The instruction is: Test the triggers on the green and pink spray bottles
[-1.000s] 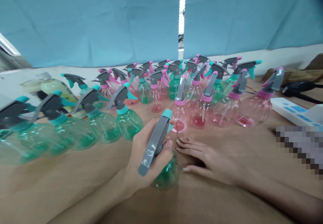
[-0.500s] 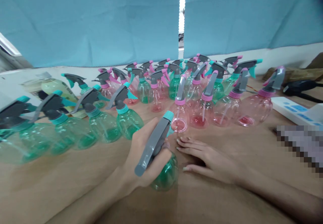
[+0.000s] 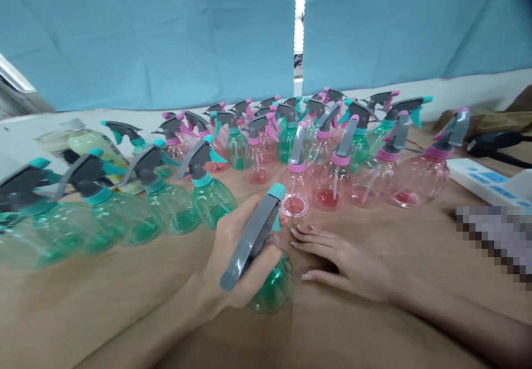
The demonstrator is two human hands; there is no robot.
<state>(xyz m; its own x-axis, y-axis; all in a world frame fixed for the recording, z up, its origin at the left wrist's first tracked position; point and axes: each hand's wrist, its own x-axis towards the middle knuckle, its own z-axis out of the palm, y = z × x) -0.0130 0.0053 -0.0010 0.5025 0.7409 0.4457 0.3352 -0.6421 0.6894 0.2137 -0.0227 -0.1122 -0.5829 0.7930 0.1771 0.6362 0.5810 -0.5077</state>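
Note:
My left hand (image 3: pixel 236 252) is wrapped round the neck of a green spray bottle (image 3: pixel 274 286) that stands on the wooden table (image 3: pixel 332 330). The bottle's grey head with its turquoise nozzle shows above my fingers; its collar is hidden by the hand. My right hand (image 3: pixel 336 258) lies on the table just right of that bottle, palm down and fingers stretched out, holding nothing. A green spray bottle (image 3: pixel 214 200) stands beyond my left hand. Ahead of my right hand is a pink spray bottle (image 3: pixel 296 191).
Several green spray bottles line the left, ending near a tilted-looking one (image 3: pixel 120 214). Several pink ones, among them a bottle (image 3: pixel 419 180), run to the right, with more mixed behind. A pale yellow bottle (image 3: pixel 95 147), a white power strip (image 3: pixel 486 178) and a pixelated object (image 3: pixel 499 236) flank them.

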